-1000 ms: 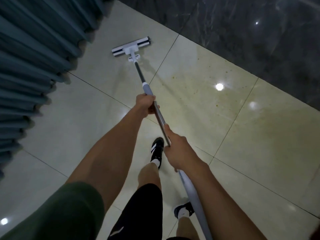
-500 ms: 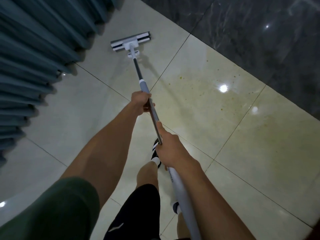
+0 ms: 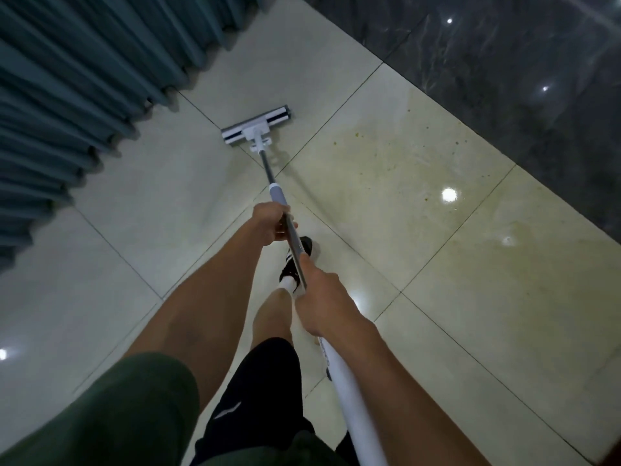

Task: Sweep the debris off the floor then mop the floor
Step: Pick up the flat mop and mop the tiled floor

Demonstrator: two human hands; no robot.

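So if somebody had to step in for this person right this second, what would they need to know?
Left hand: grips the mop handle further down the pole.
Right hand: grips the handle nearer the body.
Mop head: flat on the pale floor tiles, near the teal curtain.
Done: can't tell how much is mopped; no broom or dustpan in view.
Left: the yellowish, speckled tile to the right, by the dark marble strip, looks dirty. Mop there next, probably.
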